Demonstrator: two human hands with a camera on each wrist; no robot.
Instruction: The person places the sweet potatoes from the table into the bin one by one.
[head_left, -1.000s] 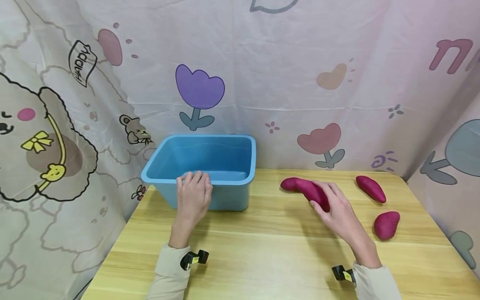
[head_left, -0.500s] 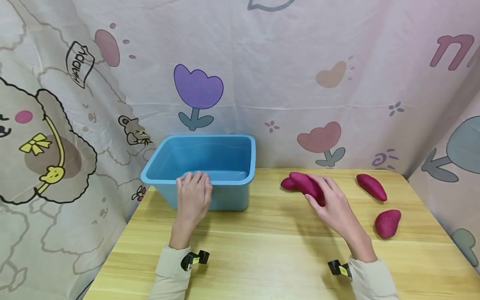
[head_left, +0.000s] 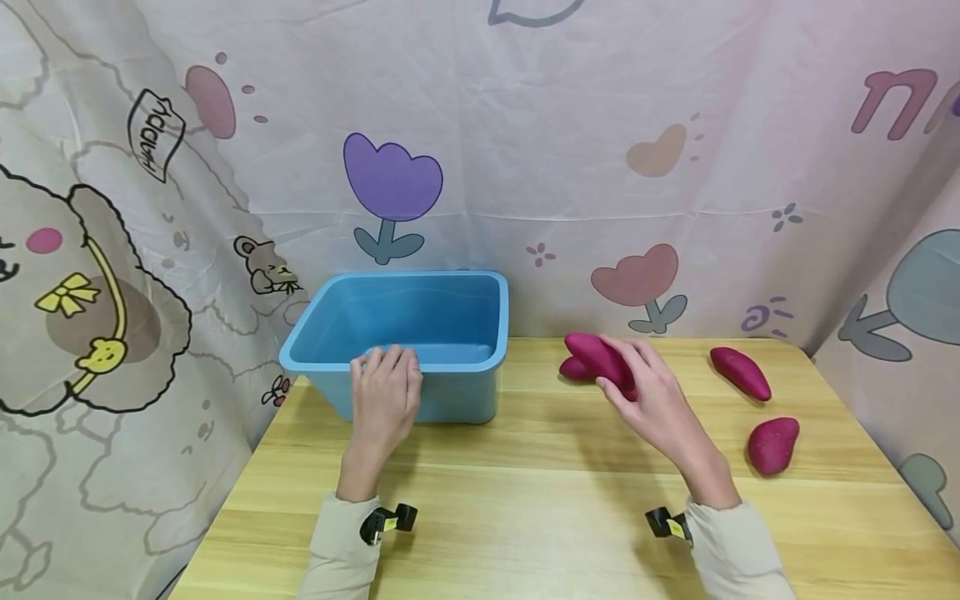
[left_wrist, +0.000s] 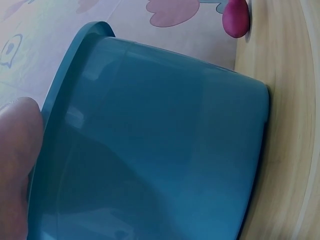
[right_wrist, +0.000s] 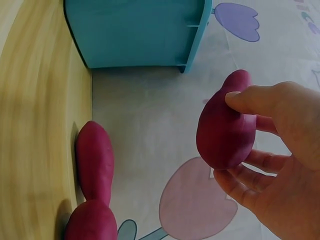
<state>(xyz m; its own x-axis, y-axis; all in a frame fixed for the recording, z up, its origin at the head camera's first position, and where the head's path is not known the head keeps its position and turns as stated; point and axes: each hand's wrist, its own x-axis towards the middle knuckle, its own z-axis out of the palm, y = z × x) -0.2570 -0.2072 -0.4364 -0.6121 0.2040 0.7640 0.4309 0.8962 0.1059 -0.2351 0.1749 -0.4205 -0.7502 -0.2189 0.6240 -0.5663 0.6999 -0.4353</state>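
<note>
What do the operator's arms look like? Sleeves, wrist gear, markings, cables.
Plain pale beige fabric sleeves, left and right. At each cuff, a small black boxy device with a yellow label, print too small to read. No gloves; no cables visible on either arm.

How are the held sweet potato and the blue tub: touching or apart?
Apart. In the head view, table and curtain show between the held sweet potato and the blue tub.

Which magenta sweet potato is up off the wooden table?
The elongated magenta sweet potato in the right hand; it's held up, while the others in view rest on the wooden table.
</note>
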